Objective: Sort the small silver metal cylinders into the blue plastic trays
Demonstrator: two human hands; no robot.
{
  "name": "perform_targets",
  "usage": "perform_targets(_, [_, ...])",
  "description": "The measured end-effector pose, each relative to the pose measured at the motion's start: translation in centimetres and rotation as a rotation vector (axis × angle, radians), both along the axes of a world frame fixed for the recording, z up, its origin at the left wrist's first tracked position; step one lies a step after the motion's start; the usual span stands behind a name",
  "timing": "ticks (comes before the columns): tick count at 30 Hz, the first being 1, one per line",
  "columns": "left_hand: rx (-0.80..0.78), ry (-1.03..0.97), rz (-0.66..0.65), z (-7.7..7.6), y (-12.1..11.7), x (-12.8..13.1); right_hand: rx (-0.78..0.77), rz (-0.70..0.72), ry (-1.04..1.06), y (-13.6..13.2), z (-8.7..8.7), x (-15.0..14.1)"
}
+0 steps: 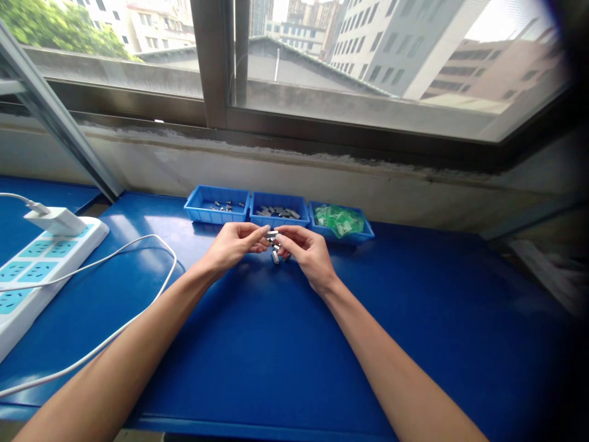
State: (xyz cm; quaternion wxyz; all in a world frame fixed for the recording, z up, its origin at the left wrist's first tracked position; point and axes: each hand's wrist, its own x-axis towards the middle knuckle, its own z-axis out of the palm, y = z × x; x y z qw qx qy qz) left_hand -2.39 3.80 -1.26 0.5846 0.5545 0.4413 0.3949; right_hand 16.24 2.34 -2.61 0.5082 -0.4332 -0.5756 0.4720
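My left hand (234, 245) and my right hand (310, 253) meet above the blue table, fingertips pinched on one small silvery metal cylinder (272, 236) between them. It looks like a standoff or short spacer; the fingers cover part of it. Just beneath the fingertips are several similar metal cylinders (275, 255), partly hidden by my right fingers. Directly behind my hands stands the middle blue bin (278, 222), with grey metal cylinders (289, 213) in it. To its left, another blue bin (214, 215) contains small screw-like parts (227, 207).
A third blue bin (365, 236) at the right holds green plastic packets (339, 220). At the left lies a white power strip (55, 261) with a plugged-in charger (56, 220). Its white cable (172, 252) loops across the table (257, 356). A window and wall border the back.
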Motion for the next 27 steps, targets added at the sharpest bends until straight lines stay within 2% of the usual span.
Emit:
perform_targets(5, [0.143,0.057,-0.027,0.3,-0.2,0.2,-0.026,0.013,0.04,0.3,-0.4,0.1])
perform_targets(7, [0.225,0.113,0.011,0.1,-0.2,0.2,-0.024,-0.011,0.035,0.5,-0.4,0.1])
perform_targets(11, [0.552,0.408,0.108,-0.8,-0.2,0.2,0.067,-0.208,0.01,1.4,0.0,-0.1])
perform_targets(14, [0.811,0.595,-0.025,-1.3,-0.2,0.1,0.174,-0.345,-0.048,2.5,0.4,-0.1])
perform_targets(16, [0.909,0.678,-0.14,-1.4,-0.4,0.1,0.234,-0.403,-0.132,3.1,0.4,-0.1])
perform_targets(20, [0.997,0.824,-0.26,-1.3,-0.5,0.1,0.276,-0.463,-0.307,3.8,0.2,-0.1])
perform_targets(27, [1.045,0.94,-0.254,-1.1,-0.8,0.2,0.287,-0.434,-0.352,2.5,-0.1,0.2])
